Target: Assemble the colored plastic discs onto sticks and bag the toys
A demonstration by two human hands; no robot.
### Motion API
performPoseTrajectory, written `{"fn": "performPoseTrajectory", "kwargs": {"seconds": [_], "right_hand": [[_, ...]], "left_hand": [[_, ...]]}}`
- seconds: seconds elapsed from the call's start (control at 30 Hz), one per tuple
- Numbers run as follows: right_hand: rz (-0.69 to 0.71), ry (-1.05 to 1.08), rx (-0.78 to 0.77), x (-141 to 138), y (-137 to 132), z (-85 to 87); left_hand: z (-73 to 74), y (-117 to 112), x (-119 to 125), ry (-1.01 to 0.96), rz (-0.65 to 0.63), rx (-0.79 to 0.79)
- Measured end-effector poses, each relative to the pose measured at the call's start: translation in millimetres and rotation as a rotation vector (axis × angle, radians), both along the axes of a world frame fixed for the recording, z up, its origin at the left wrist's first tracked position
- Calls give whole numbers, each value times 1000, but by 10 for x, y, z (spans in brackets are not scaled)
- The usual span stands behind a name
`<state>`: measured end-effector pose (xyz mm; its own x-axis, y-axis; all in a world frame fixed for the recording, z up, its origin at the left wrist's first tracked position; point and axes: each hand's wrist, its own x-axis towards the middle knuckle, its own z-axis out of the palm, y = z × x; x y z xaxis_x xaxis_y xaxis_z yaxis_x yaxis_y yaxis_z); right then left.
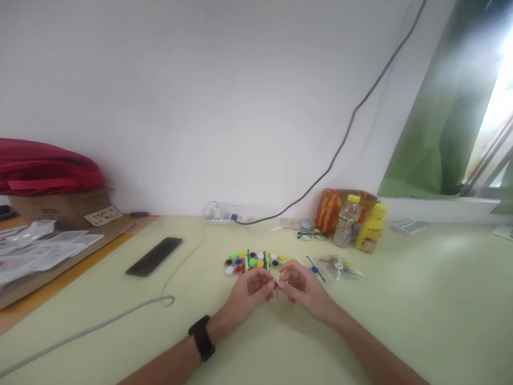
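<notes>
Between the fingertips of both hands is a small red plastic piece [276,286] with a thin stick-like arm. My left hand [253,289], closed in a pinch, holds its left side, and a black watch [202,338] is on that wrist. My right hand [300,286] pinches the piece from the right. Just beyond the hands lie several small round pieces [229,270] in white, black, blue, red, yellow and green, with thin coloured sticks [266,259] among them. To the right are a blue arrow-shaped spinner [315,269] and a clear bag [348,267] of coloured parts, with a white spinner [339,266] at it.
A black phone [154,256] and a grey cable [120,309] lie to the left. At the back are a power strip [226,212], glasses [311,235], a clear bottle [346,222] and a yellow bottle [371,229]. A cardboard box [60,207] stands far left.
</notes>
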<state>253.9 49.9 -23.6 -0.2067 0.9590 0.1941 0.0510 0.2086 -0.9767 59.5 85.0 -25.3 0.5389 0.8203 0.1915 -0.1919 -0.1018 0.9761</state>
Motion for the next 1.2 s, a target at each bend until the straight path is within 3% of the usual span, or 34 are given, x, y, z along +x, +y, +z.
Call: {"fn": "performPoseTrajectory", "kwargs": {"seconds": [0.27,0.47,0.6,0.77,1.07,1.2], "right_hand": [[-87,-187,24,50,33,0],[3,-109,14,16,-18,80],[59,-81,1,-25,-26,32],[-34,9,25,-12,-1,-28],[-126,-273,173,25,12,4],[-95,-235,132,29,16,6]], "left_hand": [[3,-5,-5,30,33,-2],[-39,22,-9,28,15,-12],[-55,36,-14,21,-4,15],[-54,37,-13,15,-1,-7],[-41,23,-6,25,18,9],[-49,25,-8,22,22,3]]}}
